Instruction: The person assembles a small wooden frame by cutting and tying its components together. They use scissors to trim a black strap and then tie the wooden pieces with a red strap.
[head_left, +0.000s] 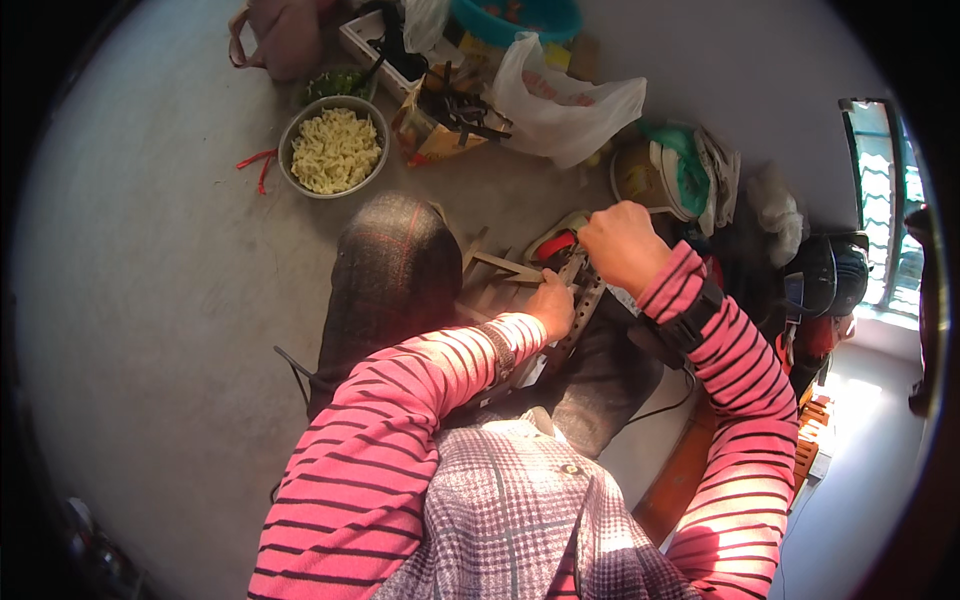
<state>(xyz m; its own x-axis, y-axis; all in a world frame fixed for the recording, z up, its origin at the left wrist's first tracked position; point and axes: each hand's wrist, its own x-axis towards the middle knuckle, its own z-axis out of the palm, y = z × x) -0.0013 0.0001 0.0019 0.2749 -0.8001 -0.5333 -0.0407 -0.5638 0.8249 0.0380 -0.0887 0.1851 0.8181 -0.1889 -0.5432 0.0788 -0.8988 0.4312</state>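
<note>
left hand [553, 307] curls against a wooden frame [508, 266] between the knees [398, 235]; whether it grips, i cannot tell. just to its right runs a perforated bar [588, 308]. the right hand [624, 243] is balled up, any contents hidden. the frame looks light and stiff, perhaps weak at joints, best held mid-length. farther: a bowl [376, 172] of pale shreds [335, 150], then a turquoise basin [553, 31].
</note>
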